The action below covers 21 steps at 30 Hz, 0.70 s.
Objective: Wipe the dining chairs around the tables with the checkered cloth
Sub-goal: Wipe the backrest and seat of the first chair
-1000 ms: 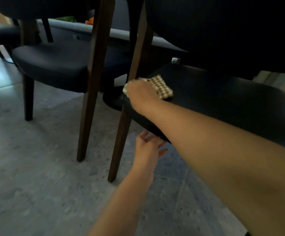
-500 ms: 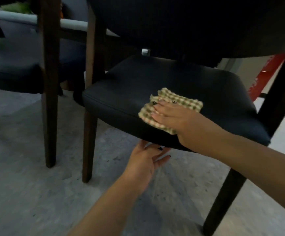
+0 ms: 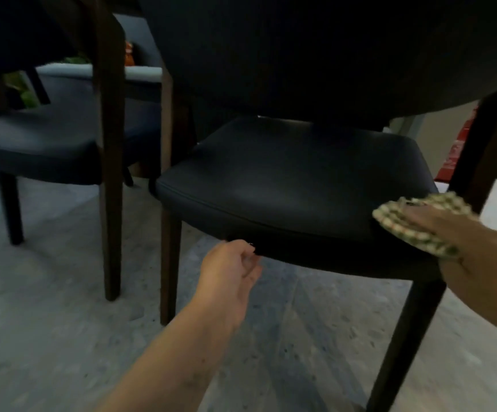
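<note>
A dark padded dining chair (image 3: 285, 179) with brown wooden legs fills the middle of the head view. My right hand (image 3: 479, 257) presses the green-and-cream checkered cloth (image 3: 404, 227) on the seat's front right corner with its fingers stretched out over it; the cloth is blurred and hangs partly over the seat edge. My left hand (image 3: 229, 269) is just under the seat's front edge, fingers loosely curled, fingertips at the underside, holding nothing. The chair's dark backrest covers the top of the view.
A second dark chair (image 3: 39, 144) stands close to the left, its back leg (image 3: 110, 203) beside this chair's left legs. A grey table edge (image 3: 140, 74) runs behind them. A red object (image 3: 461, 153) stands at the far right. Grey speckled floor (image 3: 48, 322) lies below.
My right hand has swept the cloth from the seat's left front corner across to its right front corner. My left hand stayed under the front edge and its fingers have curled.
</note>
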Available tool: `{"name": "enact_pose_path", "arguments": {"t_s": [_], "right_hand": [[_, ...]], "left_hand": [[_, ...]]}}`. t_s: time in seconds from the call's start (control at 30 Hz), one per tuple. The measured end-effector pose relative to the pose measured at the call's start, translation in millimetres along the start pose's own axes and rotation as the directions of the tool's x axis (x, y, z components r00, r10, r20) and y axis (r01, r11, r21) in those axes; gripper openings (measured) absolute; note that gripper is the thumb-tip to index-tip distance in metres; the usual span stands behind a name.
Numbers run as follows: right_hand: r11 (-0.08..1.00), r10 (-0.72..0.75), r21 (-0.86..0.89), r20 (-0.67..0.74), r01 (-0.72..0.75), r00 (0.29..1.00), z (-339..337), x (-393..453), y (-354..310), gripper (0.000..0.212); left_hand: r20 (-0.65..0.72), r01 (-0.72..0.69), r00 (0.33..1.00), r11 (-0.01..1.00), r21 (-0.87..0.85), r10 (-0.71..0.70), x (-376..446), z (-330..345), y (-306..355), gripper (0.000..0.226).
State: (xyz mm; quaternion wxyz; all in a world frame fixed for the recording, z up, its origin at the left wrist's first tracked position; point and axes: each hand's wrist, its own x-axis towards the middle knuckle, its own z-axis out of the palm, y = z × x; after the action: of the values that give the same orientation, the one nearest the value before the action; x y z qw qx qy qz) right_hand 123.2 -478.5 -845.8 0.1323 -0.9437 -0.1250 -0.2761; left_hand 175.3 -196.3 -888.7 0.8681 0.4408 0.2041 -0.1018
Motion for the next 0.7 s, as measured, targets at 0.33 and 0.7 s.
{"name": "enact_pose_path", "arguments": {"t_s": [0.33, 0.7], "right_hand": [[0.977, 0.060, -0.214, 0.228, -0.010, 0.972, 131, 147, -184, 0.047], [0.257, 0.719, 0.765, 0.257, -0.591, 0.646, 155, 317, -259, 0.042]], "left_hand": [[-0.174, -0.326, 0.939, 0.929, -0.177, 0.296, -10, -60, 77, 0.070], [0.093, -0.258, 0.956, 0.950, -0.173, 0.277, -6, -124, 108, 0.044]]}}
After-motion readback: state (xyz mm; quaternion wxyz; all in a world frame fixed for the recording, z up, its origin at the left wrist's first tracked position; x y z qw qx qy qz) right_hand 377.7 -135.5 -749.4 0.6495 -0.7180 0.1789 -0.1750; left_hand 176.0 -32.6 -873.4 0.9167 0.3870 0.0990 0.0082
